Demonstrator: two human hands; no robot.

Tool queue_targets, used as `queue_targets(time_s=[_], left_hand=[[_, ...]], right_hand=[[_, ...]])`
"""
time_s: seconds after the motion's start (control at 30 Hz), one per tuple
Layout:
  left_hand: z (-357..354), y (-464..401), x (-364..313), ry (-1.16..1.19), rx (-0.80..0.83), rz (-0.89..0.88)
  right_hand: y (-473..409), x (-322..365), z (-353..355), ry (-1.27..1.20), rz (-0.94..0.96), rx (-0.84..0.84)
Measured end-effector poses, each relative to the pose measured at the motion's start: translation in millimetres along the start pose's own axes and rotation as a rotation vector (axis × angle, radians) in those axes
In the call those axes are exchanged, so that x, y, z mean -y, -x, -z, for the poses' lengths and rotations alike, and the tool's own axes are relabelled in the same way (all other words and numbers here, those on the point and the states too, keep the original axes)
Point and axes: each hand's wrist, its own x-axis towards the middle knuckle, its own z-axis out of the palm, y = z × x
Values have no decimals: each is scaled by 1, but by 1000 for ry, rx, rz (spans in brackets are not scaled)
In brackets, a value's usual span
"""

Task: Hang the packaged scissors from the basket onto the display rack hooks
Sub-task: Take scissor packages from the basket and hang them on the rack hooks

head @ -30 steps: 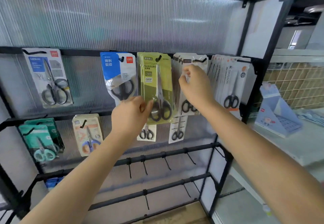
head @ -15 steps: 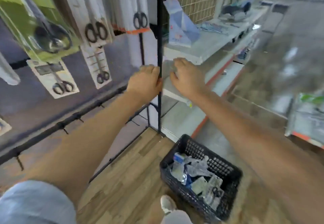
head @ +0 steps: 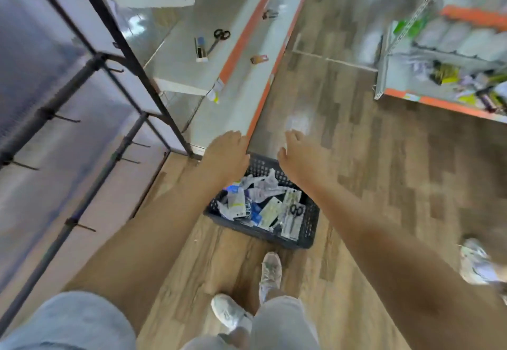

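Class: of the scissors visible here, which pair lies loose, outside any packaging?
The black-handled scissors on the grey shelf; the pair in the basket is packaged.

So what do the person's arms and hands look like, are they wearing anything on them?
Both arms are bare from the hands up: no gloves, watch or rings show on the left hand or right hand. A light blue-grey short sleeve shows at the left shoulder.
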Motion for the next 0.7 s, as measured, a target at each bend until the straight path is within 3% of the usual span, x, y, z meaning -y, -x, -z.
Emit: queue_targets(time_s=[0.13, 0.33, 0.43, 0.6, 0.7], left_hand=[[-57, -15, -17, 25, 126, 29], [-158, -25, -18, 29, 284, -89], [-225, -28, -17, 36, 502, -60], [-330, -43, -10, 38, 540, -109], [-384, -55, -6, 40, 578, -128]], right_hand=[[5, -44, -54, -28, -79, 164], [9, -94, -156, 31, -112, 331], [21, -110, -211, 20, -115, 428], [46, -135, -308, -54, -321, 538], [41, -150, -359, -150, -491, 513]])
